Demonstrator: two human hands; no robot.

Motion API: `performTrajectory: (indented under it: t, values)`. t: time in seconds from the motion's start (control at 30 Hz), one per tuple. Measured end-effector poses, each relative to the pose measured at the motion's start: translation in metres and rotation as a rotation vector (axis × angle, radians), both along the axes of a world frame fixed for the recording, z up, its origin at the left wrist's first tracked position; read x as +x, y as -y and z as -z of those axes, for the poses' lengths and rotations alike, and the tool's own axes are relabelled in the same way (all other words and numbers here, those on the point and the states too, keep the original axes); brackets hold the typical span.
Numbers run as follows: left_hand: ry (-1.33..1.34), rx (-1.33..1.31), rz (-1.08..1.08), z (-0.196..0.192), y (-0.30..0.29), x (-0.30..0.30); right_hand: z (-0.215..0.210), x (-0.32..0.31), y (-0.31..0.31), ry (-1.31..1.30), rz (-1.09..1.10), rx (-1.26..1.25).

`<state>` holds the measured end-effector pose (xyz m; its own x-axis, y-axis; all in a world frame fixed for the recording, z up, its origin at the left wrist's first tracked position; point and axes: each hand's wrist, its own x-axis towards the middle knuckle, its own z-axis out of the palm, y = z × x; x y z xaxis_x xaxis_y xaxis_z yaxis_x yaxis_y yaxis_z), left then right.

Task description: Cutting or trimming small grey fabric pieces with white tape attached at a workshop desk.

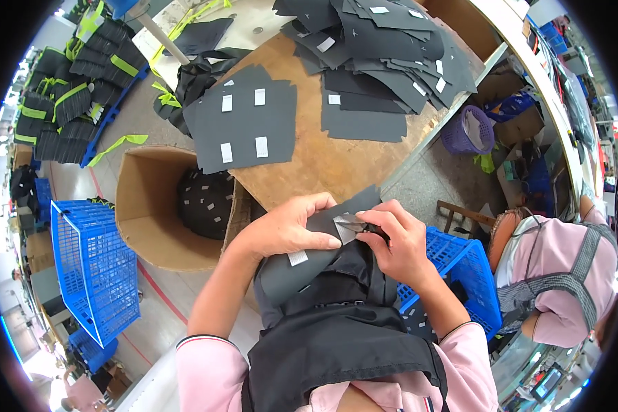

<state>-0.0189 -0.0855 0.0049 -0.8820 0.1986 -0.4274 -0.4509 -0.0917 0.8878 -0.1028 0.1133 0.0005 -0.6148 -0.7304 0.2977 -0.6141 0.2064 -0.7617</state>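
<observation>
Left fingers [324,241] are gripping a flat dark-grey panel [281,283], right fingers [386,221] silver snips [352,224]; piled panels [384,38] are likely waiting by the counter's [307,161] far edge.

Bright, even light | glare at left rim | fisheye-bent edges | black corners | centre sharp
</observation>
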Motion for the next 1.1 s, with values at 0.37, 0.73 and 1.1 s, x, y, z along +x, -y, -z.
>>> performTrajectory:
  t: [0.37, 0.73, 1.1]
  values:
    - [0.0, -0.007, 0.05, 0.003, -0.001, -0.002, 0.0, -0.007, -0.001, -0.036, -0.031, 0.001]
    - [-0.004, -0.119, 0.089, -0.004, 0.015, 0.016, 0.006, -0.026, 0.008, 0.435, -0.172, 0.106]
    - [-0.005, -0.088, -0.029, 0.009, 0.016, 0.034, 0.046, -0.01, 0.009, 0.573, 0.157, 0.009]
